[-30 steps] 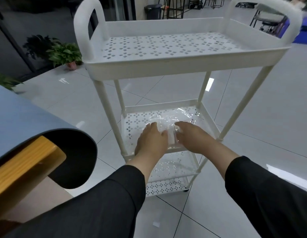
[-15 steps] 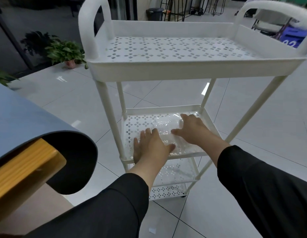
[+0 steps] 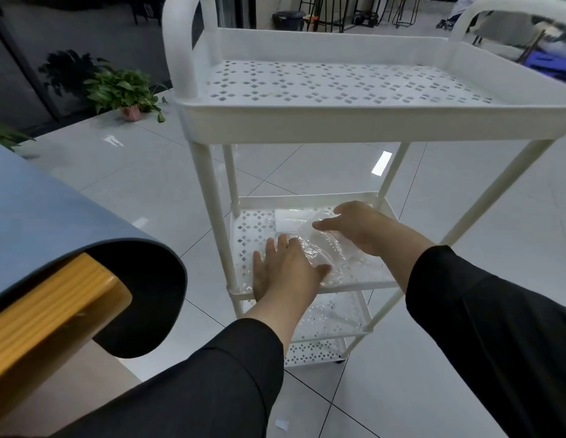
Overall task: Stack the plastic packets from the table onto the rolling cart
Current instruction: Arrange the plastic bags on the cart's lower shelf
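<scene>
Both hands are lying flat and unclenched, pressing the clear plastic packets (image 3: 322, 248) on the cart's middle shelf (image 3: 250, 229): left hand (image 3: 283, 268) at 7 o'clock, right hand (image 3: 359, 227) at 2. Advice: be squaring edges, lifting off straight up.

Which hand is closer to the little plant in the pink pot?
The left hand. It rests at the cart's middle shelf, on the side toward the plant; the right hand lies farther away, across the plastic packets.
</scene>
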The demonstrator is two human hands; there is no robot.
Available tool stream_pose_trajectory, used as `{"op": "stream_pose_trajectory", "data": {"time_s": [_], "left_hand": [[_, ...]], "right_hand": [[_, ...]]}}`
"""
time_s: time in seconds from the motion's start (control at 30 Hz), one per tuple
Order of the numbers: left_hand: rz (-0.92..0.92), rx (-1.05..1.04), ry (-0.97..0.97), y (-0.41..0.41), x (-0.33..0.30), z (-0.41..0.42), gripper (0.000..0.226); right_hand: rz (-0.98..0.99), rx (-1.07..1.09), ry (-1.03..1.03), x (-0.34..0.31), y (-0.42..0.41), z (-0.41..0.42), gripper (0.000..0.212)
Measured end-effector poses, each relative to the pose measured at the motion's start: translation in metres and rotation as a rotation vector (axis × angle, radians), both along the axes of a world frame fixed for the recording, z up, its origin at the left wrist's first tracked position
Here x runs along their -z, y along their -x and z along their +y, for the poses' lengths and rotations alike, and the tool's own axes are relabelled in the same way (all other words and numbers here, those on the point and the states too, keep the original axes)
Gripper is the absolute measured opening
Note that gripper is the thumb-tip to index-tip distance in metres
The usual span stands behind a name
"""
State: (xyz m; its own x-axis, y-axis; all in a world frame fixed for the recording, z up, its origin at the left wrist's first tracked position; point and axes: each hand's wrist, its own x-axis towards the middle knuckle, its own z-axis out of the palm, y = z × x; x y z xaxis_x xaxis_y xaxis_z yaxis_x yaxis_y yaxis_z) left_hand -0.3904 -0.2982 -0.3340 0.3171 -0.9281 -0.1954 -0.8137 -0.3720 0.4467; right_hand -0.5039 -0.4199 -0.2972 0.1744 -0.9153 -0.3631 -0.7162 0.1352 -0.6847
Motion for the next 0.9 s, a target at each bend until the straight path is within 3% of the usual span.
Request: {"op": "stream_pose_trajectory", "data": {"time_s": [0.13, 0.3, 0.47, 0.67, 0.9], "left_hand": [[0.027, -0.033, 0.002, 0.002, 0.000, -0.001, 0.092], [-0.024, 0.022, -0.042, 0.000, 0.004, -0.005, 0.088], [-0.027, 0.020, 0.014, 0.000, 0.007, -0.005, 0.084], [-0.023, 0.022, -0.022, 0.001, 0.005, -0.007, 0.081], [0.034, -0.079, 0.079, 0.000, 0.001, -0.004, 0.092]], "right_hand": [[0.180, -0.083, 0.036, -0.001, -0.005, 0.000, 0.078], [0.421, -0.298, 0.179, 0.008, -0.011, -0.006, 0.104], [0.414, -0.495, 0.218, 0.009, -0.012, -0.016, 0.080], [0.438, -0.573, 0.148, 0.001, -0.020, -0.029, 0.097], [0.608, -0.656, 0.112, -0.015, -0.032, -0.029, 0.076]]}}
